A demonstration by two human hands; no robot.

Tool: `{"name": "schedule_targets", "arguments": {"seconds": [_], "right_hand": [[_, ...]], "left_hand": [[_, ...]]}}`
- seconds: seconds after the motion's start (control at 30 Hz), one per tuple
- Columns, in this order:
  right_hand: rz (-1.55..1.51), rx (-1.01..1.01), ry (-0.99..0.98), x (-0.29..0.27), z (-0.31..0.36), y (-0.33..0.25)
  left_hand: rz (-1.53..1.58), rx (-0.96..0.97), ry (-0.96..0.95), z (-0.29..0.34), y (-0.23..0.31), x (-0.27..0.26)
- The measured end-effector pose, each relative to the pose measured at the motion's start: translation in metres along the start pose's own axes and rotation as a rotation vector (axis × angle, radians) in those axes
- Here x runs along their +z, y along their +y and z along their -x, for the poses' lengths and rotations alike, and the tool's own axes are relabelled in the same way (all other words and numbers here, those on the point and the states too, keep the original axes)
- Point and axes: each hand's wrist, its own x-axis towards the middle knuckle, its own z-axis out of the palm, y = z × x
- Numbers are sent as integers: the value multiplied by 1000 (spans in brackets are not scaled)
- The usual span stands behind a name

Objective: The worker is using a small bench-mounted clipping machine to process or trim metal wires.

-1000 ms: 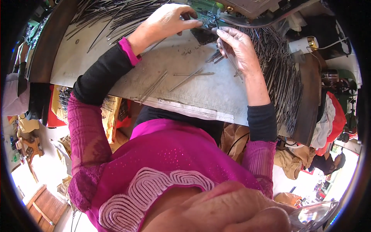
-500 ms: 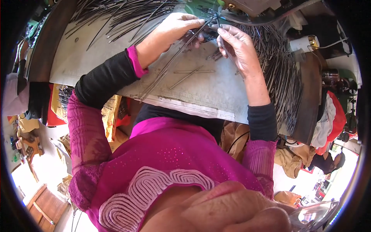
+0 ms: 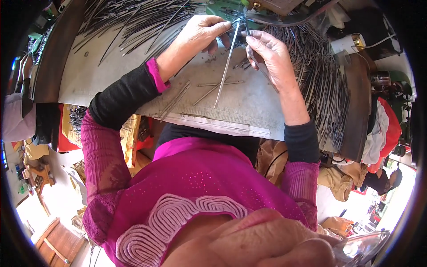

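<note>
Left hand (image 3: pixel 202 34) and right hand (image 3: pixel 269 51) close together by one green machine part (image 3: pixel 221 10)

In the head view, the right hand grasps one slim dark tool (image 3: pixel 263 71) between thumb and fingers; the left hand's thumb and fingers are bent, though whether they grip anything I cannot tell; one long pale rod (image 3: pixel 227 65) slants over the table (image 3: pixel 255 104), its upper end between the two hands; two short rods (image 3: pixel 209 92) lie crossed, with at least two more rods (image 3: pixel 175 100) to their left; two heaps of dark rods, too many to count, flank the hands, one left heap (image 3: pixel 147 26), one right heap (image 3: pixel 322 89).
</note>
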Motion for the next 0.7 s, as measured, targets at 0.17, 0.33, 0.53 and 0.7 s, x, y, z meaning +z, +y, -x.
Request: {"name": "schedule_targets", "arguments": {"seconds": [0.17, 0.33, 0.53, 0.7], "right_hand": [[63, 10, 13, 0, -1, 2], [127, 0, 3, -6, -2, 1], [160, 9, -23, -11, -5, -2], [224, 11, -20, -12, -5, -1]], "left_hand": [[-5, -17, 22, 0, -2, 0], [-62, 8, 5, -2, -1, -1], [-173, 14, -17, -7, 4, -5], [-129, -68, -58, -7, 6, -7]]}}
